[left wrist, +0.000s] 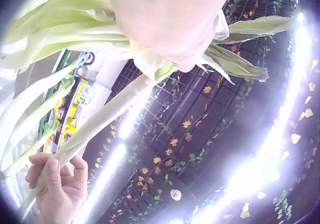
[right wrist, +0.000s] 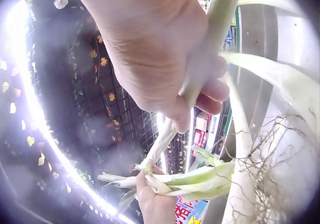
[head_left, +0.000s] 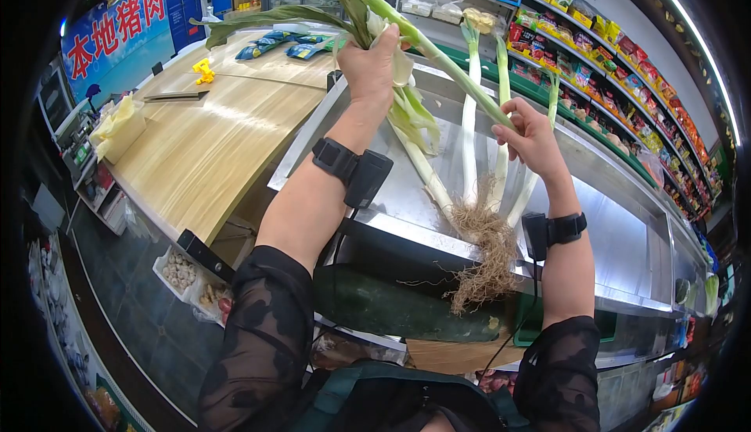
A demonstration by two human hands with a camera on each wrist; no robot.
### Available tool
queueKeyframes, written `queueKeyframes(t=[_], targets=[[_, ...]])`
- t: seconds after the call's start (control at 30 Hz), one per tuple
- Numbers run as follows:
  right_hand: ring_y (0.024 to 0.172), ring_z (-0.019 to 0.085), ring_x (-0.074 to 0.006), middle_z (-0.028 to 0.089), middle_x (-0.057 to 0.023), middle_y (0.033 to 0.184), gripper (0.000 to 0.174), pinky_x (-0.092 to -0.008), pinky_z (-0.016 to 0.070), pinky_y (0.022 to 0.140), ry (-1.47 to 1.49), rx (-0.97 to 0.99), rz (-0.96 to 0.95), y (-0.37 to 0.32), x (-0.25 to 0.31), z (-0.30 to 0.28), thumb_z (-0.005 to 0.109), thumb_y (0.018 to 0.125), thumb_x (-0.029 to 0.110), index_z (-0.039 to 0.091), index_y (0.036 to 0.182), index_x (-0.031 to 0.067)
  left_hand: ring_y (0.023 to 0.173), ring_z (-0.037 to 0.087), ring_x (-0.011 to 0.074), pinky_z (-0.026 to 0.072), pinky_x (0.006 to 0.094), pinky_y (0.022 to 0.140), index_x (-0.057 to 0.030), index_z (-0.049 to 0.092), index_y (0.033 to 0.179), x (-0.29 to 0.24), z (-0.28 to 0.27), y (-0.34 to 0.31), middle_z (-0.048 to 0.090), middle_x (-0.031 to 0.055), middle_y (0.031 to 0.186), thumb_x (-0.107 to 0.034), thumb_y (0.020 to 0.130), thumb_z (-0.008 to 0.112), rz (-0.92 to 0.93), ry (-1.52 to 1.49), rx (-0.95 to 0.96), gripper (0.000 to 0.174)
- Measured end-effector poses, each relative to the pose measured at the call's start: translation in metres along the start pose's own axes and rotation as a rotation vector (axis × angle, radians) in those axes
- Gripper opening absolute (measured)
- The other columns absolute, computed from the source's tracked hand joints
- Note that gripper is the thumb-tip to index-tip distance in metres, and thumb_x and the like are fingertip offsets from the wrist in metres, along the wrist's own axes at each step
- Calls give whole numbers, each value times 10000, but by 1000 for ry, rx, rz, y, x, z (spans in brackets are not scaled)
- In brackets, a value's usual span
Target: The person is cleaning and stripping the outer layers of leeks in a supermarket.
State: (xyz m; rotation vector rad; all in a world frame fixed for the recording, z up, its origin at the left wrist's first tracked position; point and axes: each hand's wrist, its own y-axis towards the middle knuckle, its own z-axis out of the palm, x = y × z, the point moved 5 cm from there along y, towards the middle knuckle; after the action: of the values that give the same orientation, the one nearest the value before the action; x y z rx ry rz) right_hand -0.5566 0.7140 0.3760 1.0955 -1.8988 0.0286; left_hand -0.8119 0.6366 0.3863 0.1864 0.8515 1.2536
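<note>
Head view: the left hand (head_left: 368,68) grips leaves (head_left: 418,119), its fingers wrapped round them, while the right hand (head_left: 534,138) pinches a leek (head_left: 446,64) slanting above the counter (head_left: 610,244). Other leeks (head_left: 469,150) lie there, roots (head_left: 485,268) hanging over its near edge; a snag on these could drag the bunch off. Left wrist view: the right fingers close narrowly near the leek's end, so a weak pinch might let it slip. Right wrist view: the left hand bunches folded leaves; hard pulling could tear them
</note>
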Motion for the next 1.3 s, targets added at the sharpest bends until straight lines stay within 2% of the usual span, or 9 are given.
queueKeyframes(t=[0.3,0.37,0.4,0.47,0.53,0.77,1.1,1.2,1.3], targets=[[463,498,-124,559,-68,564,243,-284,352,435,-259,-78,-99,-2,8,-4,691,809,133,522,960,47,708,643,166,582,320,637,75,613,929,-2,-1,2,655,109,880,-43,782,689,33,17,18,203],[433,443,-60,513,3,540,194,-228,326,417,-356,-98,-227,-2,9,-4,667,834,102,524,954,49,707,644,167,585,322,634,75,614,928,-3,-1,2,655,111,877,-43,782,688,49,17,27,202],[433,443,-60,513,3,540,194,-228,326,417,-356,-99,-227,-3,10,-5,667,834,102,524,954,49,703,644,166,585,322,633,76,614,931,-3,-2,2,656,113,873,-45,782,690,36,34,21,207],[480,458,-217,496,-111,537,246,-331,343,491,-386,-113,-190,-4,14,-5,703,783,139,532,939,55,698,644,165,586,321,632,78,613,934,-3,-1,2,657,115,869,-47,782,691,22,52,16,211],[479,458,-222,490,-111,534,243,-331,344,490,-392,-118,-207,-6,18,-5,705,779,137,535,934,58,642,640,156,539,277,569,68,611,866,-2,-3,3,652,98,805,-40,782,681,59,36,-7,154],[479,457,-238,483,-119,532,245,-339,345,491,-425,-133,-266,-9,25,-7,712,771,140,539,923,59,633,626,142,536,276,572,69,616,850,-2,-4,5,647,91,793,-47,765,695,118,67,2,164],[475,445,-242,466,-121,519,233,-347,336,492,-431,-110,-258,-10,28,-6,704,776,137,541,917,51,617,616,121,498,262,571,67,623,810,-2,-7,5,654,76,739,-80,756,686,163,209,-19,169],[461,469,-196,486,-100,511,235,-320,339,470,-447,-107,-273,-9,25,-5,700,787,137,536,931,49,619,615,123,502,261,576,64,623,816,-6,-5,3,654,75,751,-43,748,659,153,173,-21,132],[447,489,-127,546,-62,541,228,-268,350,423,-220,-54,-126,-6,19,0,689,812,138,531,945,41,639,617,124,511,264,588,66,617,831,-13,-2,0,651,83,781,-19,744,639,146,131,-43,123]])
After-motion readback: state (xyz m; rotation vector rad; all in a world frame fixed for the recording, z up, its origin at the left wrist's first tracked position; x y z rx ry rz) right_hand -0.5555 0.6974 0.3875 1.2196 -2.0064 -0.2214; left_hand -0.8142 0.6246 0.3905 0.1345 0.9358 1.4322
